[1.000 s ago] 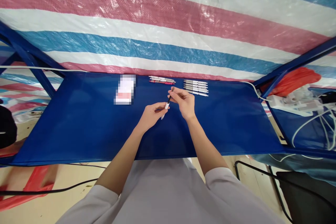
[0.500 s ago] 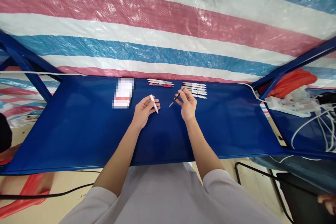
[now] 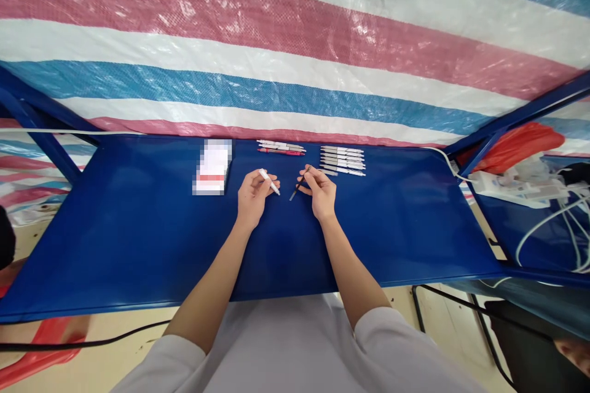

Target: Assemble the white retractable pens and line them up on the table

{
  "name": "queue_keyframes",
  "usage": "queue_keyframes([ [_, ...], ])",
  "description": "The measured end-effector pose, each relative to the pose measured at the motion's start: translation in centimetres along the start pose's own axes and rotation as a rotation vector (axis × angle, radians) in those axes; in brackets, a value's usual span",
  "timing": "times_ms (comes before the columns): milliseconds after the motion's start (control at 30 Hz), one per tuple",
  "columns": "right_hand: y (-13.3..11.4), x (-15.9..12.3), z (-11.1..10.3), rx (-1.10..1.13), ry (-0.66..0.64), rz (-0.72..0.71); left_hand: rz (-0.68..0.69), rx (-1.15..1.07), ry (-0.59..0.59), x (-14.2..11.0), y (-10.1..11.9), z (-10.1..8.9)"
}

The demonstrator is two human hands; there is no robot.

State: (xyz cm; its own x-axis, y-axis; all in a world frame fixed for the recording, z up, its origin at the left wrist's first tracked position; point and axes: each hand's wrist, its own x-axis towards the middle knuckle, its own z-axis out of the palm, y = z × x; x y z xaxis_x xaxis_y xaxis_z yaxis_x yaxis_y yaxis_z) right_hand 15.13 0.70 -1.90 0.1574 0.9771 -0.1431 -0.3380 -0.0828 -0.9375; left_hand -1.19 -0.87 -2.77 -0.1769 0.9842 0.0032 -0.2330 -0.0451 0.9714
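Between the fingers of my left hand (image 3: 251,196) is a white pen barrel (image 3: 269,182), tilted with its lower end to the right. My right hand (image 3: 323,195) pinches a thin dark pen refill (image 3: 297,189), its clear lower end pointing down and left. The barrel and the refill are apart, with a small gap between them above the blue table (image 3: 286,258). Behind my right hand lies a row of several white and grey pens (image 3: 343,157). Farther left at the back are a few more white pens (image 3: 280,145) and a red pen (image 3: 282,151).
A blurred-out white box or phone-like item (image 3: 212,166) lies on the table's left. Blue metal frame bars (image 3: 488,141) flank the table, with a striped sheet (image 3: 295,49) behind. At right are a white power strip (image 3: 511,189), cables and a red bag (image 3: 520,146).
My right hand has moved left and slightly nearer me with the refill, closer to the barrel. My left hand has barely shifted. The view has tilted a little.
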Motion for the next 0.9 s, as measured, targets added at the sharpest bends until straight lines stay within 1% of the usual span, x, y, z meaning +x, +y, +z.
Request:
queue_keyframes([
  [267, 0.0, 0.1, 0.0, 0.025, 0.047, 0.007, 0.056, 0.054, 0.008, -0.4, 0.3, 0.4],
  [400, -0.2, 0.0, 0.1, 0.039, 0.039, 0.011, 0.155, 0.116, 0.004, -0.8, 0.5, 0.6],
  [500, -0.4, -0.1, 0.1, 0.026, 0.025, 0.006, 0.201, 0.191, 0.002, -1.1, 0.5, 0.8],
  [700, -0.3, -0.1, 0.0, 0.025, 0.007, -0.001, 0.288, 0.341, -0.079, -1.5, 0.6, 1.0],
  [800, -0.2, -0.1, 0.0, 0.042, 0.006, -0.012, 0.305, 0.36, -0.1, -1.6, 0.7, 1.1],
  [900, -0.3, -0.2, 0.1, 0.031, 0.0, -0.018, 0.287, 0.364, -0.084, -1.7, 0.8, 1.2],
])
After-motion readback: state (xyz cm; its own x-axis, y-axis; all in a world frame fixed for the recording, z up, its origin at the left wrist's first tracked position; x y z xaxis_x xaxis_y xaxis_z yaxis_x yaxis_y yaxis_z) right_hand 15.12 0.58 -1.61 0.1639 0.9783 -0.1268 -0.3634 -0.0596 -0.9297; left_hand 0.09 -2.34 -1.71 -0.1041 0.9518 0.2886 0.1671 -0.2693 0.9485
